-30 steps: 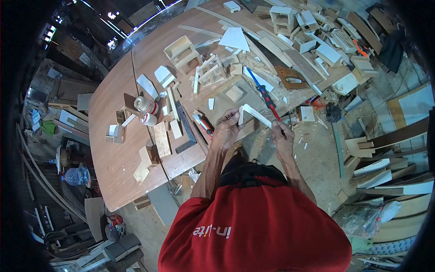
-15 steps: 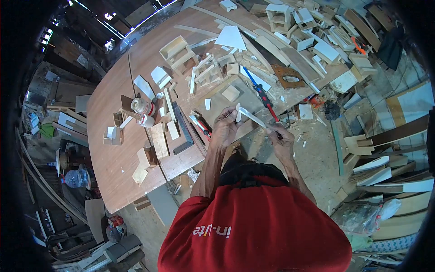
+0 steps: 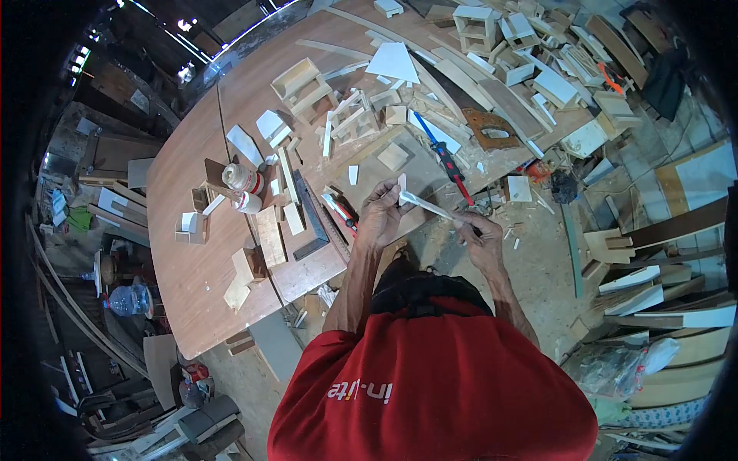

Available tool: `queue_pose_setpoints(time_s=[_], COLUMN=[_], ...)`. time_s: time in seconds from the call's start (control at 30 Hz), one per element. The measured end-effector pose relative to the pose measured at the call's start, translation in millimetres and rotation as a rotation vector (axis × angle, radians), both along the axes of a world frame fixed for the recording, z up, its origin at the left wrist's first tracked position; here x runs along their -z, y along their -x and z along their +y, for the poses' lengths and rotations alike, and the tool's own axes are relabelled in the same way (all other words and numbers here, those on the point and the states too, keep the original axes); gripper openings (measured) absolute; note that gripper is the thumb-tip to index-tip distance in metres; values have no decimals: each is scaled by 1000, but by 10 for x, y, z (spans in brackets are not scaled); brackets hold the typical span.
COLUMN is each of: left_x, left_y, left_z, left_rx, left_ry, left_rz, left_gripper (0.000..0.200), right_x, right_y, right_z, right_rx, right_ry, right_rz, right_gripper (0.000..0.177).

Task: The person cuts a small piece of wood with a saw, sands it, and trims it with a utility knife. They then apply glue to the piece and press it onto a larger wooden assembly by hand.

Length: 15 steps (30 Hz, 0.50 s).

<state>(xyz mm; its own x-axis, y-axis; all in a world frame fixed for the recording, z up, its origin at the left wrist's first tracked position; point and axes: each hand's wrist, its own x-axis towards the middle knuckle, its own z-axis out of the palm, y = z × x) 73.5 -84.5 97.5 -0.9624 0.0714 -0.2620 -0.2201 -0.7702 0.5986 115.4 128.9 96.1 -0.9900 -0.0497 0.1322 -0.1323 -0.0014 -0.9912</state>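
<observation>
My left hand [image 3: 382, 212] pinches a small pale wood piece [image 3: 402, 181] above the near edge of the worktable. In my right hand [image 3: 480, 236] is a thin light stick [image 3: 430, 206], gripped at one end. Its far, whitish end meets the small piece at my left fingertips. Left of my left hand lie a red-and-white utility knife [image 3: 342, 214] and a dark straight bar [image 3: 309, 223]. Beyond my hands, a square wood block [image 3: 393, 157] rests on a board, with a blue-and-red tool [image 3: 445, 160] to its right.
Jars with whitish contents [image 3: 241, 179] stand at the left on the worktable [image 3: 184, 284]. A wooden-handled saw [image 3: 490, 129] lies at the right edge. Small wooden frames [image 3: 302, 84] and heaped offcuts cover the back. Boards [image 3: 661, 307] are stacked at the right.
The stick's whitish end has shifted slightly down and left against the small piece. My right hand has moved a little, and both hands keep their grip.
</observation>
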Motion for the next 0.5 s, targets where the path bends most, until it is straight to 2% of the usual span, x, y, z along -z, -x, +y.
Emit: queue_pose_setpoints(time_s=[0.17,0.27,0.4,0.47,0.5], left_x=[29,-70,75,152,136], left_y=[12,-2,19,40,43], left_z=[2,46,-25,-46,-33], left_rx=[61,2,7,56,58], left_ry=[-11,-18,-12,-45,-44], left_rz=[11,-4,5,35,37], left_gripper=[14,15,17,18,18], right_x=[-22,41,51,26,35], right_y=[22,17,-51,-28,-6], right_z=[-58,-96,-7,7,15], right_rx=[62,18,-5,91,92], right_ry=[88,42,67,251,252], right_rz=[-116,-52,-83,-317,-315], right_gripper=[20,20,17,17,17])
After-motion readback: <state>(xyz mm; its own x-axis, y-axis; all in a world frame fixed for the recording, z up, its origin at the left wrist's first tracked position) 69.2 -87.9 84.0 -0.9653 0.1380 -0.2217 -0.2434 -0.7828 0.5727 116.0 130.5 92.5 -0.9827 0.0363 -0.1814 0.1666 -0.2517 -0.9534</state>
